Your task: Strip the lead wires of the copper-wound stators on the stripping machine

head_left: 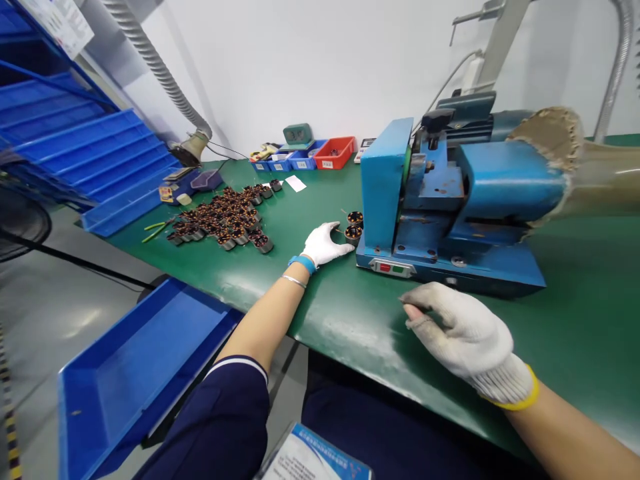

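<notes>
My left hand [326,245], in a white glove, reaches across the bench with thumb and fingers apart. Its fingertips are close beside a small wound motor stator [353,233]; whether they touch it I cannot tell. Just behind sits a second wound stator [355,217], close against the blue machine [383,180]. My right hand [457,330], in a white knit glove with a yellow cuff, hovers over the bench's front part, before the machine. Its fingers are curled, the tips brought near the thumb, and nothing shows between them.
A pile of wound stators [220,217] covers the bench's left part, with green-handled pliers [157,230] beside it. Small blue bins [303,162] and a red bin [336,153] line the wall. A large blue tray [145,373] is below the bench's left edge. A duct [605,180] meets the machine.
</notes>
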Tool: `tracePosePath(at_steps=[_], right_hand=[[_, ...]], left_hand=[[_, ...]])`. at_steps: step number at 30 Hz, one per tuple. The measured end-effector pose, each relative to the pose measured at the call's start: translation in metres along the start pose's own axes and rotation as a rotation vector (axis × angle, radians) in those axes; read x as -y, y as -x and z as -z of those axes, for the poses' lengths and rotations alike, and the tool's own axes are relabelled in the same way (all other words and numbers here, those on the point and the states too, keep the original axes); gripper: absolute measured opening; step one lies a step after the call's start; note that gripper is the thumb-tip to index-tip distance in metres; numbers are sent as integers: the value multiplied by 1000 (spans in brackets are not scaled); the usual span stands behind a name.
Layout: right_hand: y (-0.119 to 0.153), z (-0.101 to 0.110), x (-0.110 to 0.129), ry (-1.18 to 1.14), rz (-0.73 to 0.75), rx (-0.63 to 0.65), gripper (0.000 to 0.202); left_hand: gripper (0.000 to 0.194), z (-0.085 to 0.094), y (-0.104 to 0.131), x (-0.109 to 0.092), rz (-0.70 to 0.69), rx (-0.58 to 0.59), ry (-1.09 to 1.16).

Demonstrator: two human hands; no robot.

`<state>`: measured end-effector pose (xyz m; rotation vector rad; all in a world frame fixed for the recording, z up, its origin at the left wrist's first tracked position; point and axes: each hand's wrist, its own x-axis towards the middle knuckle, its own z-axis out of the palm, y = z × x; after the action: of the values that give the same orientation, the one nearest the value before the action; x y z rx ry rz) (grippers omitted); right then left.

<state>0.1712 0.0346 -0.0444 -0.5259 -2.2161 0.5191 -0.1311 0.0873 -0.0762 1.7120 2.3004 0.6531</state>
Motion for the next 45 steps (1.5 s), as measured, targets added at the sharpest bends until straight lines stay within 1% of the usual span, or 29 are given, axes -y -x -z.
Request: tracePosePath(at_steps=[4,6,8,10,11,12,14,16,18,21,24,26,28,29,30,31,32,33,34,35,36,37,38,40,41,42,43,45], right_hand=[[1,-2,-2,7,-76,14,13],[1,-3,-2,12,-110,24,15],[1,-4,-1,9,-136,29,16],[1,-5,0,0,-144,35,17],[1,-5,1,-4,-145,38,17],[1,-5,1,-6,-143,39,17],[1,-5,3,-3,-146,39,18],[1,-5,3,-2,-150,40,18],[1,-4,4,3,-163,49,19],[0,-2,2,23,-159,68,19],[-1,-1,-1,37,-144,104,20],[-2,-3,-2,36,-160,129,21],[-3,-3,0,15,-215,147,22],[-3,-3,2,-9,-266,159,25],[-4,-2,4,-41,-327,175,35],[-6,0,7,-83,-393,195,51],[-7,2,9,-129,-452,216,69],[-9,4,11,-178,-483,242,83],[-10,6,11,-226,-480,270,87],[-11,8,11,-272,-447,292,85],[-11,10,9,-308,-402,299,77],[-11,10,6,-325,-361,277,68],[-10,11,3,-318,-334,221,60],[-9,11,-4,-244,-339,28,55],[-9,11,-7,-200,-356,-76,56],[-9,12,-9,-165,-375,-166,57],[-9,12,-11,-142,-392,-239,58],[-11,14,-16,-122,-436,-325,58]], left_hand=[[53,-6,-6,-5,-25,11,116],[48,-8,-5,-5,-23,-5,144],[56,-9,-3,-6,-24,-38,152],[72,-10,1,-10,-41,-103,142],[76,-11,3,-13,-58,-142,132],[76,-11,5,-17,-84,-177,120],[63,-14,9,-24,-150,-204,91],[43,-16,11,-28,-202,-177,60],[29,-15,11,-29,-218,-141,30],[23,-5,10,-23,-216,-101,-9],[21,16,17,-10,-237,-56,-48],[21,33,29,-3,-252,-46,-71],[21,46,49,-4,-277,-75,-72],[21,51,62,-8,-315,-94,-51],[21,53,75,-14,-375,-96,-17],[19,55,88,-23,-450,-91,25],[16,54,100,-34,-537,-53,57],[14,53,111,-47,-628,-4,74],[12,52,119,-59,-708,49,71],[9,51,124,-71,-767,113,59],[8,49,126,-81,-800,163,53],[10,48,126,-90,-806,184,73],[16,46,124,-96,-784,169,130],[39,41,119,-105,-687,70,342],[53,37,117,-109,-618,24,471],[66,32,115,-113,-539,4,584],[75,25,115,-118,-458,18,659],[79,10,114,-131,-305,107,706]])
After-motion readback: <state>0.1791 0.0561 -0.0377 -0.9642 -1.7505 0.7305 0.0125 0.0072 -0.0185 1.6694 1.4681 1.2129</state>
